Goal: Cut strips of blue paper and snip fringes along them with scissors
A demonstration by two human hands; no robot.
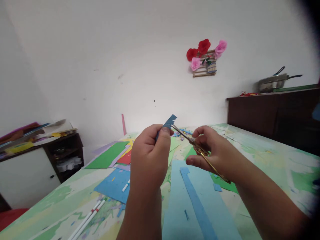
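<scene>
My left hand (149, 154) is closed in a pinch on a small blue paper strip (170, 121) whose upper edge is cut into a fringe. My right hand (213, 151) is wrapped round small gold scissors (197, 148), and the blade tips touch the strip's edge just right of my left thumb. Both hands are raised above the table (262, 156). Below them lies a long blue paper strip (197, 203) on a light blue sheet (225, 213).
Green (108, 156), red and blue paper sheets (115, 185) lie spread on the table's left. White pens (87, 218) rest near the front left edge. A shelf with clutter (37, 140) stands at left, a dark cabinet (272, 113) with a pan at right. Paper flowers (205, 55) hang on the wall.
</scene>
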